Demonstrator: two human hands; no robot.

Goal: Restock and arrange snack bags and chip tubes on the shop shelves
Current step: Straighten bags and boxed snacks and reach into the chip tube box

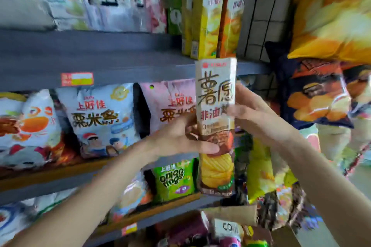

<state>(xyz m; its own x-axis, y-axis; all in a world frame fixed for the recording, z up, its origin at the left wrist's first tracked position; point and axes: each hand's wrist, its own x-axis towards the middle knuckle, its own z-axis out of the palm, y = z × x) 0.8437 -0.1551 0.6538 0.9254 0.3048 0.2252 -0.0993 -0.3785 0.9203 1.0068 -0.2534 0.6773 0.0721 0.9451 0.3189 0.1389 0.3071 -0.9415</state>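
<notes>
A tall brown-and-white chip box (215, 90) with large Chinese lettering and pictured ridged chips stands upright in front of the shelves. My left hand (180, 138) grips its lower middle from the left, thumb across the front. My right hand (253, 112) holds its right side a little higher, fingers curled round the edge. Two matching chip boxes, a yellow one (206, 12) and an orange one (233, 12), stand on the grey upper shelf (100, 60) just above the held box.
White and pink snack bags (102, 118) fill the middle shelf, a green onion-rings bag (173, 178) the one below. Large yellow and dark chip bags (321, 94) hang at the right. A price tag (77, 79) sits on the upper shelf edge.
</notes>
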